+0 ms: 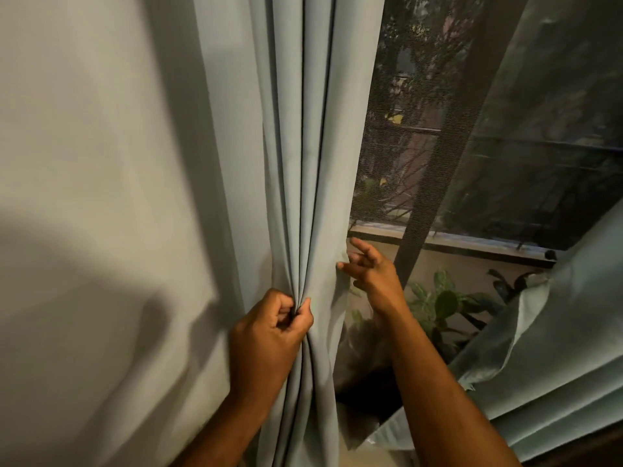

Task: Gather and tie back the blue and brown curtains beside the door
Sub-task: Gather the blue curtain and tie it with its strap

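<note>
Behind the folds, a dark mesh screen is showing dim trees and a plant by the sill, and a pale wall is filling the left side.

We are pinching with our left hand: its fingers are curling shut around a bunch of pleats in the blue curtain, thumb pressing from the right, so the gathered folds are not spreading again. Our right hand is spreading loose, fingers apart, its fingertips touching the curtain's right edge, holding nothing; we judge it is reaching to sweep that last free edge into the bunch.

Outward from the grip, the curtain is hanging between wall and screen, narrowing to a waist at our left fist and fanning into long straight pleats above, with deep dark creases between them. It is looking pale grey-blue, matte and fairly heavy. A second curtain is draping at the lower right corner, well apart. No brown curtain or tie is showing.
</note>
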